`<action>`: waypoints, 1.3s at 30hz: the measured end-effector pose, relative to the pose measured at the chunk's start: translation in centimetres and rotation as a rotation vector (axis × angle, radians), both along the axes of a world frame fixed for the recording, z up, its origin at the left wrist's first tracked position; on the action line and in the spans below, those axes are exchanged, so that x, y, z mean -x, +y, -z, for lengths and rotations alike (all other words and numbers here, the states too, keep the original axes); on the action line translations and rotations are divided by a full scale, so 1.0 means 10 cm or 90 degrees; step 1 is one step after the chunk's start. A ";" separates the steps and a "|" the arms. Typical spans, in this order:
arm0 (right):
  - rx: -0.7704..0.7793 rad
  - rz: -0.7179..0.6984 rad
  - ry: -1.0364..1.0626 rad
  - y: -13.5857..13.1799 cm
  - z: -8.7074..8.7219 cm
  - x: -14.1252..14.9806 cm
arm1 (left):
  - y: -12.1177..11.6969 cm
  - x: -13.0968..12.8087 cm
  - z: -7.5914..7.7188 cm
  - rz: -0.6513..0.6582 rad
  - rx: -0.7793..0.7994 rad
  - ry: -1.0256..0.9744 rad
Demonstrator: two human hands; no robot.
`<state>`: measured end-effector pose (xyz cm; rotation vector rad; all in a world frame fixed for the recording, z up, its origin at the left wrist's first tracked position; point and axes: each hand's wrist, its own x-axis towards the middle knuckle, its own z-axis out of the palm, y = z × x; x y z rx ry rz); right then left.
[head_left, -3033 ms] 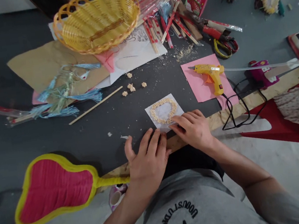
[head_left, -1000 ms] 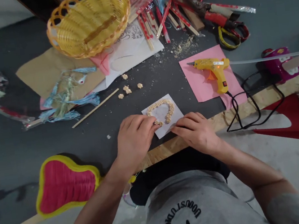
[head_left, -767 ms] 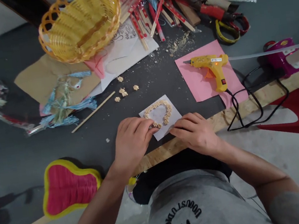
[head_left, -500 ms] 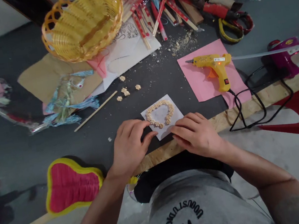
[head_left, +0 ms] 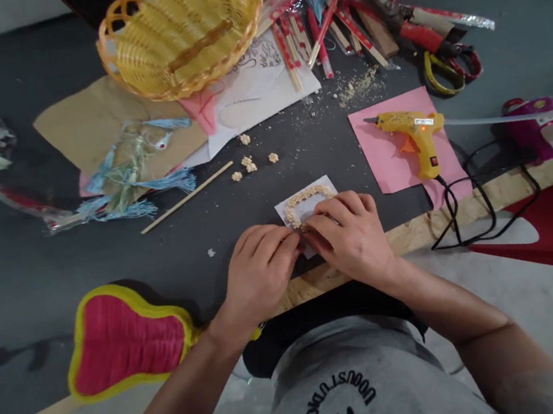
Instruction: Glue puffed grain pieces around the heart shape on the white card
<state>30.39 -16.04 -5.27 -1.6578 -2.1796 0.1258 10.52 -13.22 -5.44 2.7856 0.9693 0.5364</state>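
Moved inward since half a second ago, the right hand covers the near right part of the beaded ring on white paper. It and the left hand are half-curled, fingertips close; whether either pinches the ring, I cannot tell.

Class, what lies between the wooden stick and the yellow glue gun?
Head view: small beige clusters nearest the stick, then tabletop, then pink paper under the gun.
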 end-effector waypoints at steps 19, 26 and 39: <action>-0.015 0.041 -0.008 -0.02 0.04 0.03 | -0.02 -0.01 0.04 -0.008 0.003 0.010; -0.014 0.043 -0.009 -0.05 0.01 -0.01 | -0.02 -0.01 0.01 -0.003 0.003 0.007; -0.005 0.043 -0.011 -0.07 0.02 -0.04 | -0.04 0.00 0.03 -0.010 0.006 0.011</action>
